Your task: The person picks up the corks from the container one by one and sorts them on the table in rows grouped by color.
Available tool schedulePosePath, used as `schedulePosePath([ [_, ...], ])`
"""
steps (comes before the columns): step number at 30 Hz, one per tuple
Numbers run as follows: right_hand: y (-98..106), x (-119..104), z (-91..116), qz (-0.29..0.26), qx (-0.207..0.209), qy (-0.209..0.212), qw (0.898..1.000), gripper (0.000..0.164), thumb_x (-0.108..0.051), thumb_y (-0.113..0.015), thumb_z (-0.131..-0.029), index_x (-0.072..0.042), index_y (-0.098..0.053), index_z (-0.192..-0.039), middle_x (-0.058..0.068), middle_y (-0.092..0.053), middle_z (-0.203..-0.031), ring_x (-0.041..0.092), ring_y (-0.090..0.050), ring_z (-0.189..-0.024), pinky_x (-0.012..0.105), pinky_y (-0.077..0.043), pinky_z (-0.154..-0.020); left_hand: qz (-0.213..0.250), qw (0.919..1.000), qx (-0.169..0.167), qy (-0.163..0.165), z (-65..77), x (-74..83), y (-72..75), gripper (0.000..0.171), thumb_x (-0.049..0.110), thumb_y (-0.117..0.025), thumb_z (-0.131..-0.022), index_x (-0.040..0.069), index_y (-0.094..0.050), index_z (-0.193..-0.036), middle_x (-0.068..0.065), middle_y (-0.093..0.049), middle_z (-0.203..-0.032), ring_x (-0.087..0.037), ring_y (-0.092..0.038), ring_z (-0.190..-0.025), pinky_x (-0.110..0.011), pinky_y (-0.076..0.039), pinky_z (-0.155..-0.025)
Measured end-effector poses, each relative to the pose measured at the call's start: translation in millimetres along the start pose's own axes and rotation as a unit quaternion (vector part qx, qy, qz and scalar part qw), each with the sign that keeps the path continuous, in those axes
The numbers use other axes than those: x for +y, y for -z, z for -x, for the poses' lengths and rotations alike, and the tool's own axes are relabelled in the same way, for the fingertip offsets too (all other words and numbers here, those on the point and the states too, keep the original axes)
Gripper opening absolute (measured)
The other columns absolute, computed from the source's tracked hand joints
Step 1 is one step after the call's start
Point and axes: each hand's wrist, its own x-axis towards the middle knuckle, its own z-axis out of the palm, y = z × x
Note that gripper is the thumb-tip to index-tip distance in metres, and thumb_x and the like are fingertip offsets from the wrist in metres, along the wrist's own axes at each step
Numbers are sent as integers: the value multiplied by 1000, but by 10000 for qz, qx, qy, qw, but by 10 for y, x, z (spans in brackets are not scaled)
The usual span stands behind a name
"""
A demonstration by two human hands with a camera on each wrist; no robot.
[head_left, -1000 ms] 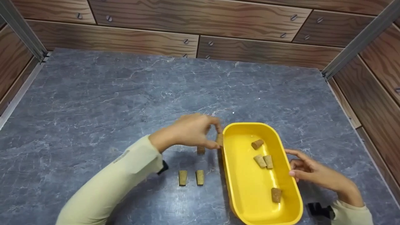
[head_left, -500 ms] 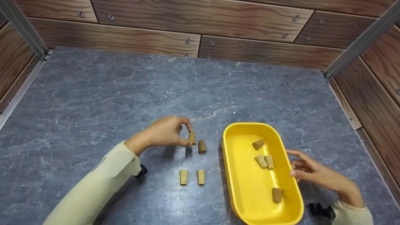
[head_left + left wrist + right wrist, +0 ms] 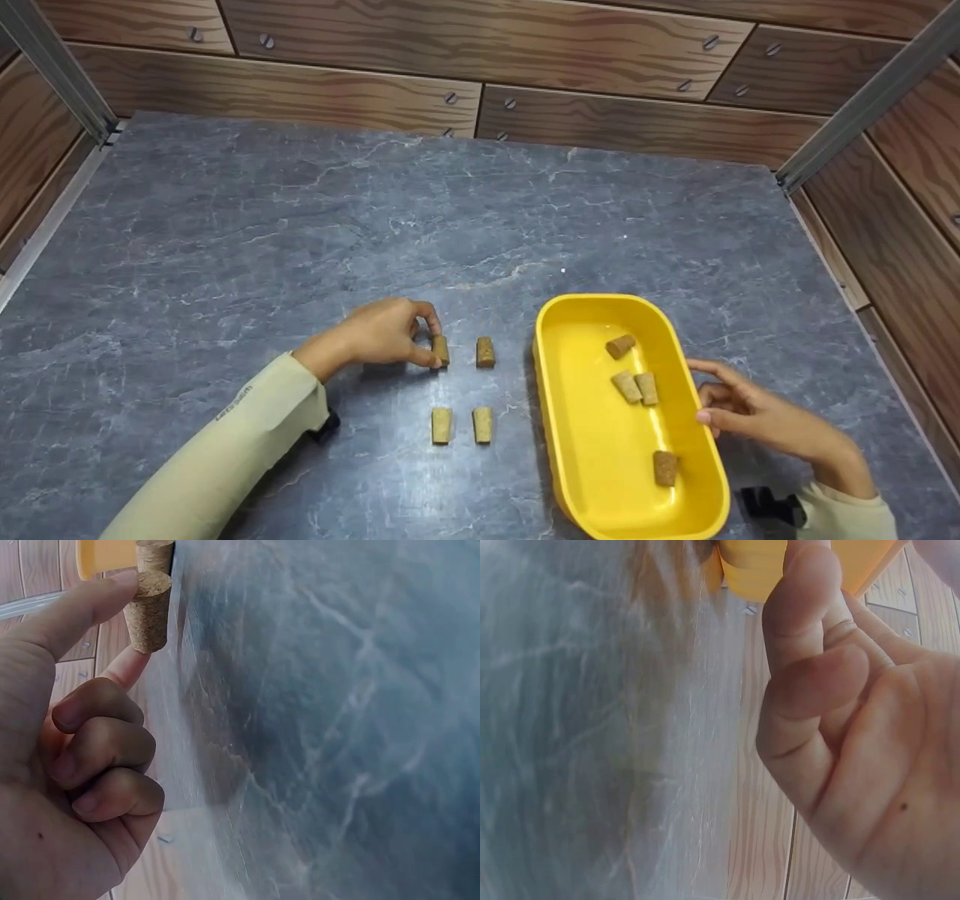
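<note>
My left hand [image 3: 381, 334] pinches a tapered cork stopper [image 3: 150, 621] by its two ends, between thumb and index finger, right at the tabletop; its other fingers are curled in. Beside it on the right lies a darker cork [image 3: 485, 352]. Two paler corks, a left one [image 3: 441, 425] and a right one [image 3: 482, 424], lie nearer the front. My right hand [image 3: 757, 405] holds the right rim of a yellow bin [image 3: 555, 450], its thumb at the edge and the other fingers bent along the outer wall.
Inside the bin are several corks: a dark one [image 3: 620, 346] at the far end, two pale ones side by side [image 3: 626, 387], and a brown one [image 3: 664, 468] nearer the front. Wood-patterned panels [image 3: 480, 60] bound the grey marbled table [image 3: 337, 202] at back and sides.
My left hand has carried the cork leftward from the bin's left side, past the dark cork, and lowered it to the table. The right hand has stayed at the bin's rim.
</note>
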Motion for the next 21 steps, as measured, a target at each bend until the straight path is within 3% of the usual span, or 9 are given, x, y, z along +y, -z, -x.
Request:
schedulePosePath([
  [21,-8,-5,-13,22,10,-14,10000,60,0,-38,-101,-34,-24,-148,-3,-63,-100,6,-61,-82,33,-53,-71,176,9997,-106,94,-2,-27,-33,38,35,-83,-71,20,-65,-101,8,-46,-58,-9,-38,-52,-25,-33,-51],
])
